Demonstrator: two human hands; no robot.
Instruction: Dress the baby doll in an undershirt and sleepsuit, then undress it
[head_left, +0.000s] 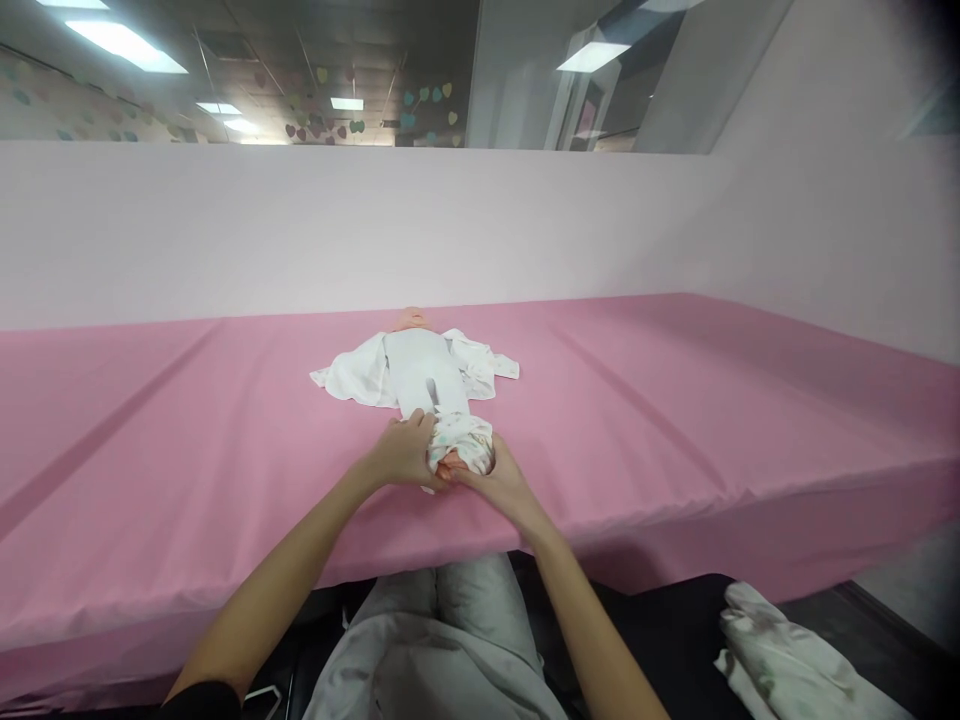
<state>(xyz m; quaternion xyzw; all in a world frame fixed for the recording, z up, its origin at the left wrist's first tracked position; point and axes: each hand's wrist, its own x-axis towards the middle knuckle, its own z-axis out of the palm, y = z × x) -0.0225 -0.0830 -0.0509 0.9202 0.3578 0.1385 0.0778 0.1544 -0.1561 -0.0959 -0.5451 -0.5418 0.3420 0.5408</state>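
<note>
A baby doll (412, 319) lies on its back on the pink-covered table, its head toward the wall. A white top (424, 365) covers its body, and white cloth spreads out on both sides. White patterned baby trousers (463, 430) are bunched around the doll's lower legs. An orange-pink foot (451, 464) shows at their near end. My left hand (405, 450) is closed on the left side of the bunched trousers. On the opposite side my right hand (501, 480) grips the cloth, its thumb by the foot. Some fingertips are hidden behind the fabric.
The pink cover (637, 400) has creases and hangs over the table's near edge, just above my lap. Folded pale cloth (795, 650) lies on a black surface at the lower right. Behind the table stands a white wall (337, 230) with windows above.
</note>
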